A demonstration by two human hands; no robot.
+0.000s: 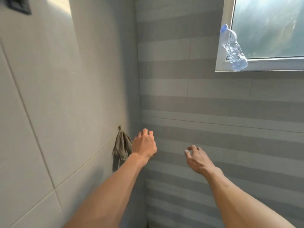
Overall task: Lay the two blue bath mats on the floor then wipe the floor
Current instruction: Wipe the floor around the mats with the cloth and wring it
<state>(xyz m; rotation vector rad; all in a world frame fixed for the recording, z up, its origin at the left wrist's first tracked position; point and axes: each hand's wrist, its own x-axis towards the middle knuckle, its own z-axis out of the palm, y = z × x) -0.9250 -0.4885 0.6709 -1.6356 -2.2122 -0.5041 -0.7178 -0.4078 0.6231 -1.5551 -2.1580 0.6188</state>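
Two hands reach toward a tiled wall corner, neither holding anything. Left hand (144,144) has fingers curled loosely, just beside a brownish-grey cloth (122,145). Cloth hangs bunched and frayed from a hook (119,127) on the left wall. Right hand (198,159) is spread, fingers relaxed. Clear plastic bottle (233,48), blue-capped, leans on the window frame (222,63).

A grey-brown rag (122,145), bunched and limp with frayed lower edges, hangs from a small hook on the tiled wall near the corner, just left of the left grip (144,144), whose wrist overlaps its right edge.
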